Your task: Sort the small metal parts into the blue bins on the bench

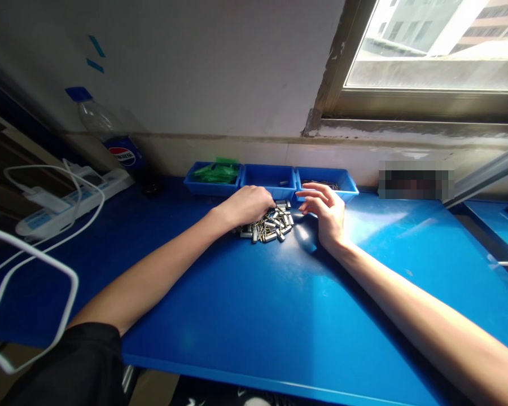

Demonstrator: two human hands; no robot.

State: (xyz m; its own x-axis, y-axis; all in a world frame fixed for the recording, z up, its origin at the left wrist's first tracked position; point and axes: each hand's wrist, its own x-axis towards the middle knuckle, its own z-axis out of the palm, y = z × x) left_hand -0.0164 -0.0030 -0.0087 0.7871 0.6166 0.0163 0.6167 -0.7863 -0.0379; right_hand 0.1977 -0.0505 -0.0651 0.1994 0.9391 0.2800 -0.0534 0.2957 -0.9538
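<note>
left hand (248, 204) curled on metal parts (271, 226); right hand (327, 212) fingers spread, empty.

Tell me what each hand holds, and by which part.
Left hand lies curled on the pile of small metal parts; whether it grips one cannot be told. Right hand is open beside the pile, holding nothing.

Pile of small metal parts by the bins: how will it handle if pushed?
The pile of metal parts is loose, so a push likely scatters it across the smooth table. Pieces look small and shiny: probably stiff, slippery to pinch singly.
</note>
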